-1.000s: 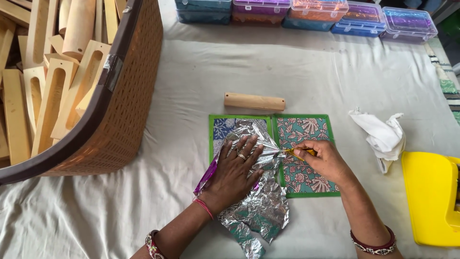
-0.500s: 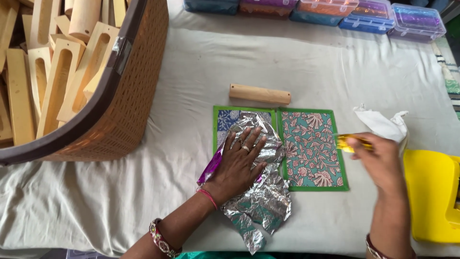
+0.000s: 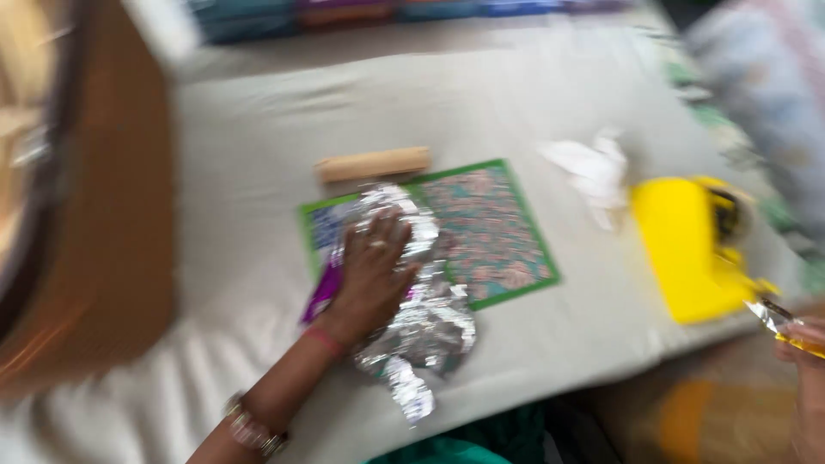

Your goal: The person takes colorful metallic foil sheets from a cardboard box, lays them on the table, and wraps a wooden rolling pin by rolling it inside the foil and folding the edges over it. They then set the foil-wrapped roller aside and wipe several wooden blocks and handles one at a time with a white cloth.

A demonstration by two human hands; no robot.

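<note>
Crinkled silver foil (image 3: pixel 421 318) on a green-edged patterned mat (image 3: pixel 490 232), left hand (image 3: pixel 371 275) flat, fingers spread. Right hand (image 3: pixel 808 361) off the table edge, pinching a yellow-tipped scrap (image 3: pixel 786 325).

The whole view is smeared by motion, so the pattern on the green-edged board (image 3: pixel 485 232) cannot be made out. The right hand (image 3: pixel 808 369) is cut off at the lower right corner, and the small yellow thing (image 3: pixel 795 331) it pinches is too blurred to name. The brown basket (image 3: pixel 103 258) runs off the left edge, and the left hand (image 3: pixel 374 275) hides part of the crumpled foil (image 3: pixel 425 322).
</note>
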